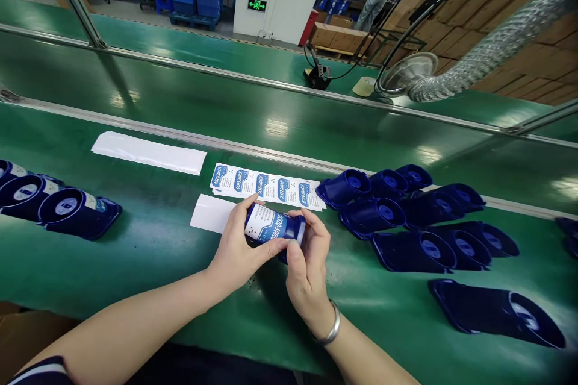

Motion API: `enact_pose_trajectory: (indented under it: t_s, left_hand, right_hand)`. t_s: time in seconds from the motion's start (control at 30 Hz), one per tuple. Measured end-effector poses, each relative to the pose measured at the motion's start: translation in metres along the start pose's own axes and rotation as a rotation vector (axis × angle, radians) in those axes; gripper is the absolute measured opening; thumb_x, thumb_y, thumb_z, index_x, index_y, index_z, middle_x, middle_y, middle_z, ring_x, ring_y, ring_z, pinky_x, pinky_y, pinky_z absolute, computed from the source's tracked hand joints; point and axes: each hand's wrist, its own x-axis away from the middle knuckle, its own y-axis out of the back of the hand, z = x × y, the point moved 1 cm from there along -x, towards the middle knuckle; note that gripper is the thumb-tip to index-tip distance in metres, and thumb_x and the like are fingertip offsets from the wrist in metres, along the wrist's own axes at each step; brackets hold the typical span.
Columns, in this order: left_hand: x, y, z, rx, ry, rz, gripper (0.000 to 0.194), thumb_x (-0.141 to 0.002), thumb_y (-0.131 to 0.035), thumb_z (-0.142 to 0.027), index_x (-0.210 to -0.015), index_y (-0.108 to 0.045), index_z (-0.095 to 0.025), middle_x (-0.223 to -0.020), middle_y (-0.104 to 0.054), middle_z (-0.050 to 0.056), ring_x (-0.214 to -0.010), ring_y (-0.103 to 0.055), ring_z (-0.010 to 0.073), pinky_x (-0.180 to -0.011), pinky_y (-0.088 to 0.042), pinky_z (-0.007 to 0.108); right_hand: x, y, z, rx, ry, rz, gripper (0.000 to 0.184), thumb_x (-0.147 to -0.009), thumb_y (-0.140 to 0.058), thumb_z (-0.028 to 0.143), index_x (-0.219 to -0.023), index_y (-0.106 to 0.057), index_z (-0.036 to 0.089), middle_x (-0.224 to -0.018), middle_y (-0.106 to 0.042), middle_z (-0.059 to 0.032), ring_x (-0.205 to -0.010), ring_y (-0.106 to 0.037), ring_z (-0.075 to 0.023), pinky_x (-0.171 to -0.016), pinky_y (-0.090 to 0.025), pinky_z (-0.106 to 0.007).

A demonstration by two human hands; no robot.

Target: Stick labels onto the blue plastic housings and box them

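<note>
Both my hands hold one dark blue plastic horn-shaped part (276,229) just above the green bench (149,252). My left hand (237,246) wraps its left end, thumb pressed on a blue-and-white label stuck on its side. My right hand (307,264), with a silver bracelet at the wrist, grips the right end. Just beyond lies a strip of printed labels (266,187), and a white backing sheet (212,214) lies under my left hand.
Several unlabelled blue parts (415,216) lie in a heap to the right. Labelled parts (54,204) lie at the left. Another white backing strip (149,153) lies further back. Metal rails, a soldering stand (317,75) and a flexible duct (492,41) cross behind.
</note>
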Motion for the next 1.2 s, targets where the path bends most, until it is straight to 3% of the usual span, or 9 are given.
enact_pose_trajectory:
  t_s: [0.13, 0.3, 0.4, 0.53, 0.67, 0.77, 0.83, 0.97, 1.2]
  left_hand:
    - [-0.001, 0.004, -0.003, -0.017, -0.126, -0.008, 0.055, -0.101, -0.054, -0.047, -0.148, -0.047, -0.018, -0.15, -0.051, 0.01, -0.141, -0.045, 0.0224, -0.12, -0.035, 0.038]
    - [-0.007, 0.007, -0.007, 0.096, -0.105, 0.02, 0.048, -0.109, -0.035, -0.044, -0.145, -0.055, -0.02, -0.152, -0.051, 0.005, -0.145, -0.042, 0.0173, -0.122, -0.033, 0.032]
    - [-0.005, 0.006, -0.002, 0.034, -0.135, 0.007, 0.051, -0.105, -0.047, -0.046, -0.15, -0.047, -0.021, -0.153, -0.048, 0.007, -0.144, -0.041, 0.0184, -0.121, -0.033, 0.033]
    - [-0.001, 0.004, 0.002, -0.028, -0.169, 0.002, 0.073, -0.091, -0.071, -0.047, -0.152, -0.04, -0.022, -0.153, -0.046, 0.009, -0.14, -0.047, 0.0227, -0.119, -0.037, 0.037]
    - [-0.005, 0.009, -0.005, 0.002, -0.15, -0.02, 0.048, -0.105, -0.047, -0.047, -0.143, -0.055, -0.019, -0.145, -0.055, 0.008, -0.137, -0.05, 0.0213, -0.118, -0.038, 0.037]
    - [-0.011, 0.012, -0.008, 0.075, -0.065, 0.016, 0.049, -0.108, -0.036, -0.049, -0.14, -0.059, -0.019, -0.146, -0.056, 0.008, -0.135, -0.052, 0.0221, -0.116, -0.041, 0.038]
    - [-0.012, 0.012, -0.007, 0.072, -0.065, 0.049, 0.051, -0.104, -0.048, -0.05, -0.144, -0.055, -0.02, -0.148, -0.053, 0.009, -0.135, -0.052, 0.0239, -0.112, -0.045, 0.038]
    - [-0.008, 0.009, -0.001, 0.014, -0.096, 0.051, 0.074, -0.083, -0.079, -0.048, -0.147, -0.047, -0.025, -0.148, -0.05, 0.009, -0.132, -0.054, 0.0272, -0.098, -0.054, 0.036]
    - [-0.009, 0.011, -0.004, 0.042, -0.166, -0.014, 0.05, -0.094, -0.068, -0.044, -0.137, -0.056, -0.022, -0.138, -0.06, 0.008, -0.126, -0.06, 0.0238, -0.103, -0.051, 0.037]
  right_hand:
    - [-0.001, 0.0, -0.001, -0.018, 0.008, -0.015, 0.047, -0.097, -0.043, 0.033, -0.144, -0.036, 0.025, -0.135, -0.048, -0.0048, -0.126, -0.052, 0.0008, -0.11, -0.047, -0.013]
    - [-0.001, -0.001, -0.002, -0.005, 0.067, -0.024, 0.052, -0.096, -0.044, 0.032, -0.146, -0.032, 0.025, -0.134, -0.046, -0.0073, -0.125, -0.051, 0.0001, -0.104, -0.05, -0.012]
    - [0.0, -0.001, -0.003, 0.035, 0.119, -0.015, 0.055, -0.095, -0.047, 0.033, -0.147, -0.03, 0.023, -0.133, -0.045, -0.0091, -0.126, -0.05, -0.0024, -0.105, -0.052, -0.016]
    - [-0.001, 0.001, -0.003, 0.117, 0.224, -0.029, 0.059, -0.091, -0.053, 0.039, -0.144, -0.034, 0.022, -0.131, -0.046, -0.0103, -0.129, -0.049, -0.0081, -0.109, -0.051, -0.025]
    - [-0.002, 0.003, -0.003, 0.11, 0.293, -0.037, 0.068, -0.086, -0.06, 0.042, -0.145, -0.032, 0.022, -0.131, -0.045, -0.011, -0.129, -0.048, -0.0106, -0.107, -0.053, -0.028]
    - [-0.002, 0.002, -0.004, 0.118, 0.292, -0.038, 0.072, -0.084, -0.063, 0.043, -0.145, -0.031, 0.023, -0.131, -0.044, -0.0116, -0.129, -0.048, -0.0118, -0.106, -0.054, -0.03]
    - [-0.003, 0.002, -0.005, 0.136, 0.302, -0.041, 0.072, -0.084, -0.063, 0.043, -0.146, -0.031, 0.022, -0.131, -0.045, -0.0121, -0.128, -0.049, -0.012, -0.104, -0.055, -0.03]
    - [-0.005, 0.002, -0.005, 0.21, 0.402, -0.052, 0.076, -0.084, -0.065, 0.046, -0.147, -0.031, 0.021, -0.129, -0.048, -0.0117, -0.128, -0.049, -0.0124, -0.108, -0.053, -0.035]
    - [-0.007, 0.001, -0.003, 0.213, 0.461, -0.056, 0.08, -0.081, -0.068, 0.046, -0.148, -0.032, 0.021, -0.129, -0.047, -0.0132, -0.127, -0.052, -0.0155, -0.105, -0.056, -0.041]
